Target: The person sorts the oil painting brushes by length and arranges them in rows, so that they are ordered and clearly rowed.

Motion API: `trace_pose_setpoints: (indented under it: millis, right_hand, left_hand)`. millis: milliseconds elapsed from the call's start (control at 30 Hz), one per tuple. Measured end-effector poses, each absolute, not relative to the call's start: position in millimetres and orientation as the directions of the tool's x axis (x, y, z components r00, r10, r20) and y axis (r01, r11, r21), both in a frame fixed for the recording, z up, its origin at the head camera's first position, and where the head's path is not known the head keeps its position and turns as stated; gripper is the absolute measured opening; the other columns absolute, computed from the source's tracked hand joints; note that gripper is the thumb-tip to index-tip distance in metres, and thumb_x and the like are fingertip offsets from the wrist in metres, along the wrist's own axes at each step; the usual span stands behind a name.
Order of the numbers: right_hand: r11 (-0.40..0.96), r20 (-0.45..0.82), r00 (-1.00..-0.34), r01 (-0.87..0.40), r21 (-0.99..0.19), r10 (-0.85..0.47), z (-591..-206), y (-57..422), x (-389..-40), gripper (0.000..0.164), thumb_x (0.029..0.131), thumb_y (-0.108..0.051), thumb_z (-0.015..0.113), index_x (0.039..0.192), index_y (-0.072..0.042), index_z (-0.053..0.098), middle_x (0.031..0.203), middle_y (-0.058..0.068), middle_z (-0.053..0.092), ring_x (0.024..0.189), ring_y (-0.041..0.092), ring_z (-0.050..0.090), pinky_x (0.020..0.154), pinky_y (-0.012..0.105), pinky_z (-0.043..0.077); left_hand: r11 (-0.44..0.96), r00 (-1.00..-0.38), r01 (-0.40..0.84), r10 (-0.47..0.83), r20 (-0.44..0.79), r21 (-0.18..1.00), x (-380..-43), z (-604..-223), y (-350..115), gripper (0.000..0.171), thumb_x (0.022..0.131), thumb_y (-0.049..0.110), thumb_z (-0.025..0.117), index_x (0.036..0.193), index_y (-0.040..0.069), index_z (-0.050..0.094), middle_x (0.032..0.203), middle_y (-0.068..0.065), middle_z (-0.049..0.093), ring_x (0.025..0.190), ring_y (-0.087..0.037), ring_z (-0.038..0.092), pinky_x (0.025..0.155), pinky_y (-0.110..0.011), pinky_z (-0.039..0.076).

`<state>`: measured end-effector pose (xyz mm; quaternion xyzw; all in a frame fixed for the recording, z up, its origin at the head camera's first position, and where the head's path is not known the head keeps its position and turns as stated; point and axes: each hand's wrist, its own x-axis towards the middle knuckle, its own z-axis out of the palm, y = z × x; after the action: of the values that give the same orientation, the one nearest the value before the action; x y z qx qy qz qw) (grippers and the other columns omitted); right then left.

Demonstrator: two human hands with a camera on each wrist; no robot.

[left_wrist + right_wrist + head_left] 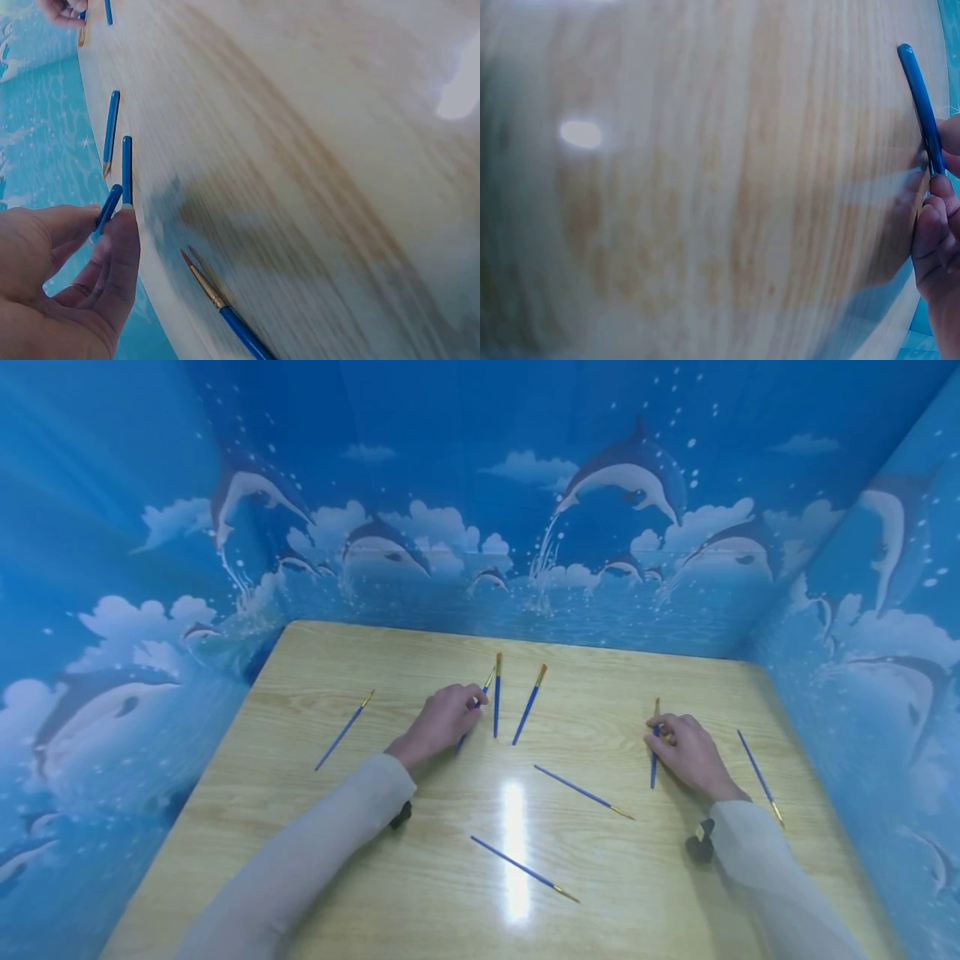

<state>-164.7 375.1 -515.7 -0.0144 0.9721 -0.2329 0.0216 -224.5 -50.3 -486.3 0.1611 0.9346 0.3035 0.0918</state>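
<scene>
My left hand (pixel 448 714) pinches a blue-handled paintbrush (pixel 487 682) between thumb and fingers; its bristle end points to the back of the table. In the left wrist view the handle of this held paintbrush (pixel 110 207) tilts up from the fingertips. Just right of that hand lie two more paintbrushes, a nearly straight one (pixel 497 703) and a slanted one (pixel 529 704). Farther right, my right hand (pixel 686 750) holds another paintbrush (pixel 653 772) by its handle, bristles toward the back. The right wrist view shows its blue handle (pixel 921 94) in the pinch, with the bristles hidden.
On the wooden table (pixel 420 893) lie other paintbrushes: one at the left (pixel 344 730), one in the middle (pixel 581 790), one nearer the front (pixel 517 864) and one near the right edge (pixel 759 775). Blue dolphin-print curtains (pixel 465 460) surround the table's back and sides.
</scene>
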Motion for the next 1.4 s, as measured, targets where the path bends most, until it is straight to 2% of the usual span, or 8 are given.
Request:
trace_pose_setpoints:
  millis: [300, 433, 733, 1100, 1400]
  right_hand:
    - [0.888, -0.038, -0.998, -0.021, -0.460, -0.044, -517, 376, -166, 0.038, 0.110, -0.024, 0.064, 0.138, 0.002, 0.065, 0.126, 0.029, 0.063, 0.112, 0.044, 0.064, 0.096, 0.063, 0.055]
    - [0.889, -0.039, -0.998, -0.018, -0.458, -0.040, -517, 376, -167, 0.038, 0.109, -0.024, 0.064, 0.138, 0.001, 0.065, 0.127, 0.029, 0.063, 0.113, 0.044, 0.064, 0.096, 0.063, 0.055]
    - [0.891, -0.030, -0.999, -0.020, -0.454, -0.037, -517, 377, -168, 0.038, 0.110, -0.024, 0.064, 0.138, 0.002, 0.066, 0.125, 0.029, 0.064, 0.110, 0.042, 0.064, 0.093, 0.061, 0.055]
    - [0.887, -0.036, -0.999, -0.017, -0.461, -0.037, -517, 377, -167, 0.039, 0.109, -0.024, 0.065, 0.138, 0.002, 0.065, 0.126, 0.030, 0.063, 0.111, 0.044, 0.064, 0.094, 0.062, 0.055]
    - [0.883, -0.023, -0.999, -0.033, -0.469, -0.049, -518, 379, -165, 0.039, 0.110, -0.025, 0.064, 0.138, 0.002, 0.065, 0.125, 0.029, 0.063, 0.111, 0.044, 0.065, 0.094, 0.063, 0.055]
  left_hand:
    - [0.805, -0.955, 0.158, 0.272, -0.119, 0.572, -239, -487, -38, 0.033, 0.105, 0.012, 0.072, 0.138, 0.013, 0.070, 0.114, -0.007, 0.071, 0.106, -0.022, 0.066, 0.093, -0.038, 0.060]
    - [0.810, -0.964, 0.097, 0.222, -0.149, 0.579, -243, -488, -30, 0.039, 0.103, 0.008, 0.073, 0.141, 0.014, 0.069, 0.117, -0.007, 0.069, 0.108, -0.023, 0.065, 0.096, -0.038, 0.059]
    - [0.832, -0.969, -0.012, 0.127, -0.211, 0.555, -250, -487, -18, 0.041, 0.105, 0.010, 0.070, 0.145, 0.015, 0.067, 0.128, -0.008, 0.066, 0.114, -0.025, 0.065, 0.100, -0.039, 0.060]
    - [0.863, -0.974, -0.014, 0.101, -0.200, 0.505, -252, -491, -10, 0.041, 0.106, 0.012, 0.070, 0.146, 0.015, 0.067, 0.131, -0.010, 0.063, 0.111, -0.025, 0.066, 0.095, -0.037, 0.062]
    - [0.873, -0.977, -0.013, 0.093, -0.193, 0.488, -251, -492, -8, 0.040, 0.106, 0.016, 0.071, 0.146, 0.017, 0.067, 0.133, -0.010, 0.062, 0.108, -0.025, 0.067, 0.085, -0.033, 0.062]
